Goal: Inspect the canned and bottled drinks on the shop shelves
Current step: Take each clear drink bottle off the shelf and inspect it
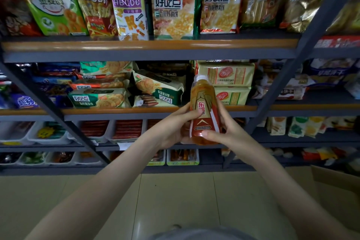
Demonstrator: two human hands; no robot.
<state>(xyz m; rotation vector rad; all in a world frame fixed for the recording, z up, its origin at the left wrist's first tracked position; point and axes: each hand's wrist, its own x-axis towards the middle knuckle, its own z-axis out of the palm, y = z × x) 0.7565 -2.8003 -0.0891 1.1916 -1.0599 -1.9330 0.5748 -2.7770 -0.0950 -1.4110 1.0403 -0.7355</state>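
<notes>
While we stand facing the shop shelves, we hold one bottle [204,111] up in front of us with both hands, clear of every shelf board. It stands nearly upright, its white cap tipped slightly to the left, and in the view it crosses the front edge of the middle shelf [116,111]. The bottle is clear plastic with amber liquid inside. Its red and gold label faces us, with large characters on it.

Our left hand [173,130] wraps the bottle from the left side, fingers curled behind it and the thumb laid up against the label. Our right hand [228,132] clasps it from the right, fingers behind and the thumb pressed across the lower band of the label. Both hands are clamped on the bottle, around its lower half.

Behind it, on the middle shelf, lie stacked biscuit packs [226,74] in pale yellow, with green-and-white packs [99,98] further left. The top shelf [148,44] carries a row of standing snack bags [173,13]. Below the middle shelf we see white trays [48,135] holding small packaged goods, too dim to name. The floor [175,200] is pale tile, and a cardboard box [335,183] sits at the lower right.
</notes>
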